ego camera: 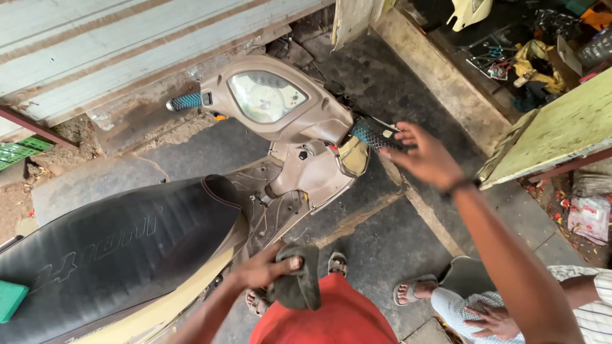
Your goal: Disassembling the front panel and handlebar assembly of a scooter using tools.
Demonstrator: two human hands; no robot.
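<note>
A beige scooter [299, 172] stands below me, with a black seat [121, 248] and a dial panel [266, 95]. My right hand [426, 155] reaches out with its fingers spread. The fingertips are at the teal and black handlebar grip [370, 134] on the right and do not close around it. Low by the scooter's footboard [268, 204], my left hand [261, 271] holds a dark grey cloth [298, 283]. The other grip [186, 101] sticks out on the left.
A grey shutter [127, 44] stands behind the scooter, and a concrete step [440, 76] runs along the right. A pale green board [561, 130] juts in at right. Another person [510, 306] in checked clothes and sandals sits at lower right. Tools and rags [529, 57] lie top right.
</note>
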